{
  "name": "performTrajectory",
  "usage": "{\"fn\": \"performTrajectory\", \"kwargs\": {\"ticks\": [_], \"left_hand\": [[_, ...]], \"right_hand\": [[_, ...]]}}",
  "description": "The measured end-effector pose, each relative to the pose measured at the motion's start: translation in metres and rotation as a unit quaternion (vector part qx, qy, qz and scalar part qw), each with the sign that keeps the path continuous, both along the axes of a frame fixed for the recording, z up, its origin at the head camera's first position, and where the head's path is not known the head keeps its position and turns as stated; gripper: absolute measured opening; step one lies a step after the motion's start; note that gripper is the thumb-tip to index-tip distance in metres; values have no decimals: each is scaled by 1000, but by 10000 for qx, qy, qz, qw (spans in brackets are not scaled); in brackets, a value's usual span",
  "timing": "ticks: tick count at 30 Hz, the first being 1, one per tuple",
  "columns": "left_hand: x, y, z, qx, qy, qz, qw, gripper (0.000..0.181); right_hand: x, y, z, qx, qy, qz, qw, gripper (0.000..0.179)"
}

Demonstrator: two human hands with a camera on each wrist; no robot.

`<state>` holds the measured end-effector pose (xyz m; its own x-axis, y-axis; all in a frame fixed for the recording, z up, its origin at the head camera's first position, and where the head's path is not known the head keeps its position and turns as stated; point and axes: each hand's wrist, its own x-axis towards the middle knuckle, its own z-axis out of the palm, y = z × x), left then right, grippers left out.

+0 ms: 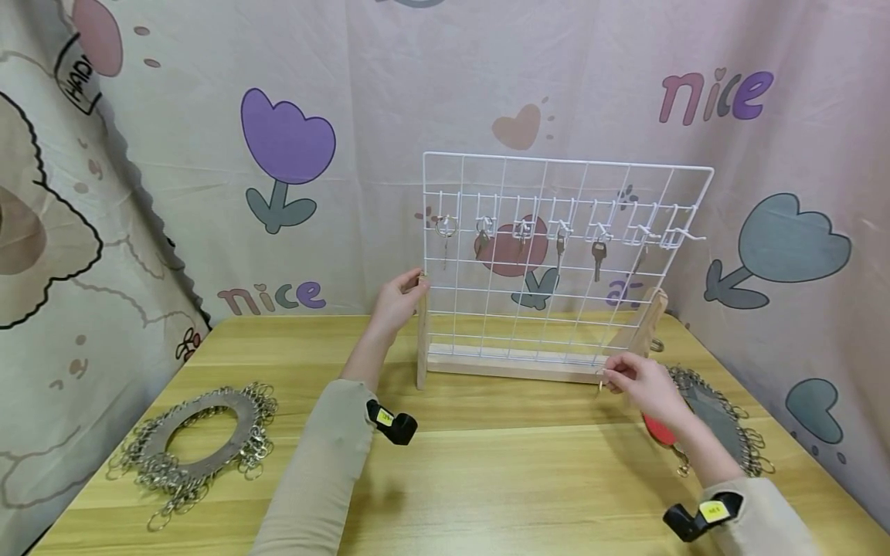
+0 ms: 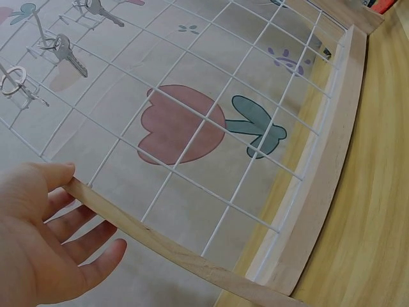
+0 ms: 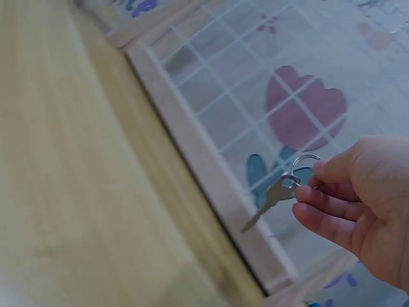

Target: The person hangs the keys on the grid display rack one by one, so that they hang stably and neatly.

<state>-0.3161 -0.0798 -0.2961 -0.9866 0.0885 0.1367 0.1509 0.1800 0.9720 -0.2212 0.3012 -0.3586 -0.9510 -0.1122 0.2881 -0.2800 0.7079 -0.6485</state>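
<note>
A white wire grid rack (image 1: 570, 161) on a wooden base (image 1: 514, 367) stands upright at the back of the table. Keys on split rings hang from several of its hooks, among them one key (image 1: 599, 261) right of the middle. My left hand (image 1: 396, 305) grips the top of the rack's left wooden post (image 2: 166, 246), thumb in front and fingers behind. Low by the base's right end, my right hand (image 1: 643, 386) pinches a split ring (image 3: 305, 157) between thumb and fingers. From that ring dangles a silver key (image 3: 271, 197), its blade pointing down and away from the hand.
On the left of the table lies a flat grey ring (image 1: 239, 409) strung with many split rings. A similar grey piece (image 1: 716, 421) with rings lies at the right, beyond a red item (image 1: 658, 429) partly hidden by my right wrist. A printed curtain (image 1: 389, 100) hangs behind.
</note>
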Motion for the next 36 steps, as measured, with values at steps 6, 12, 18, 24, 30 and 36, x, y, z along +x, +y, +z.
{"fn": "performTrajectory", "kwargs": {"ticks": [6,12,18,24,30,36], "left_hand": [[-1,0,-1,-6,-12,22,10000,50],[-1,1,-1,-17,-20,26,10000,52],[-1,1,-2,-38,-51,34,10000,51],[-1,0,-1,-33,-38,38,10000,52],[-1,0,-2,-11,-29,61,10000,51],[-1,0,-2,15,-18,42,10000,51]], "right_hand": [[4,14,20,73,263,-40,9996,9],[6,27,37,16,496,-143,9987,11],[7,38,60,178,700,-525,9960,18],[5,50,85,301,821,-892,9922,25],[5,55,105,278,866,-1038,9904,27],[6,58,121,251,886,-1079,9899,30]]}}
